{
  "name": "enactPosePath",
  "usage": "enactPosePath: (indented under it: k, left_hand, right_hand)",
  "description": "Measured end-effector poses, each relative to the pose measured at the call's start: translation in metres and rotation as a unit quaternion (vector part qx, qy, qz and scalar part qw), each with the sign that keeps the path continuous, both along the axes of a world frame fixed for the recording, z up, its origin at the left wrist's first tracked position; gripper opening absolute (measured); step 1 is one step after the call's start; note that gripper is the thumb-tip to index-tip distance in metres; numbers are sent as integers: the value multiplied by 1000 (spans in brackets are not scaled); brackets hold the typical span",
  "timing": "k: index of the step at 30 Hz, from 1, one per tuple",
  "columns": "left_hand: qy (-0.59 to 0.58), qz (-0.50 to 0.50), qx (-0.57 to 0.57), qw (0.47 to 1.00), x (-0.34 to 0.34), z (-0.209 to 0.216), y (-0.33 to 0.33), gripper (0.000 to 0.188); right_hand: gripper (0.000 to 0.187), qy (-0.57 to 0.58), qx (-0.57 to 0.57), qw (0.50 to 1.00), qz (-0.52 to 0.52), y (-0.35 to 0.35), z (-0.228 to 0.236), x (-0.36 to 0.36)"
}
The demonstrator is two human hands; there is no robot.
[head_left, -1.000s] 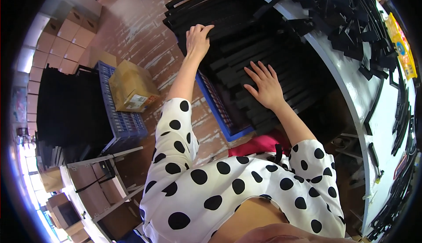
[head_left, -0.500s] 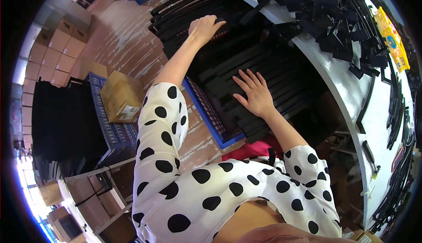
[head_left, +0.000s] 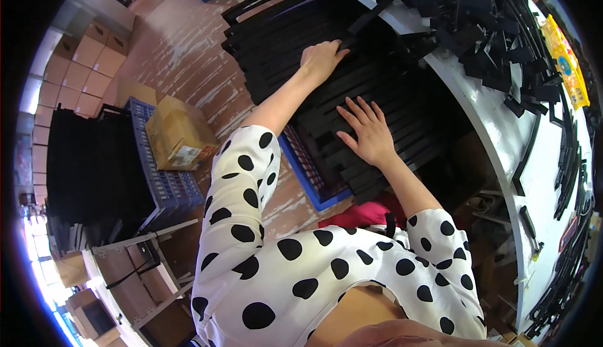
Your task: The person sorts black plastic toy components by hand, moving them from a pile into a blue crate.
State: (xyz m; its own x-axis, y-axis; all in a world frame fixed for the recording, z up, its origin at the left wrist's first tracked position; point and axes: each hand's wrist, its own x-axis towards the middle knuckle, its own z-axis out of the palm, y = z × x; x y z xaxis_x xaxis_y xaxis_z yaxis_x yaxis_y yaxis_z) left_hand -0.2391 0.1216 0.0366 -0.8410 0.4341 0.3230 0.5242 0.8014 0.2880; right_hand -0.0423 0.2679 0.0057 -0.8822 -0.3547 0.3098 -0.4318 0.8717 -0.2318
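Long thin black strips (head_left: 402,140) lie side by side across a blue plastic crate (head_left: 314,197), some overlapping. My left hand (head_left: 323,59) is at the farther strips (head_left: 276,58), its fingers curled down over them and its thumb out to the right; the fingertips are hidden. Nearer to me, my right hand (head_left: 370,133) lies palm down on the strips with its fingers spread, holding nothing. Dark shadow between the strips hides how deep they are stacked.
Along the right runs a white table (head_left: 468,89) with black pieces (head_left: 483,33) heaped on it, a yellow packet (head_left: 565,64) and a black-handled tool (head_left: 529,226). At left, a cardboard box (head_left: 179,135) sits on another crate (head_left: 164,190) beside stacked black strips (head_left: 94,171).
My left hand has come nearer and to the right, and the farther strips have shifted the same way, narrowing the dark gap. My right hand has stayed nearly in place.
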Motion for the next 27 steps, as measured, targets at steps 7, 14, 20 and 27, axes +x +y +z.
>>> enactPosePath:
  k: [7, 14, 20, 27]
  left_hand:
    - [293, -223, -28, 929, 4, 8, -15, 32]
    - [269, -127, -7, 955, -39, -6, -28, 28]
    - [104, -75, 17, 992, -53, -11, -33, 30]
    - [-4, -59, 17, 998, -50, -14, -31, 34]
  right_hand:
    - [57, -3, 6, 1000, -6, 5, 1, 1]
    - [43, 4, -48, 999, -21, -3, 9, -11]
    - [22, 115, -97, 987, -49, -3, 13, -100]
    - [49, -104, 29, 989, -100, -2, 10, -183]
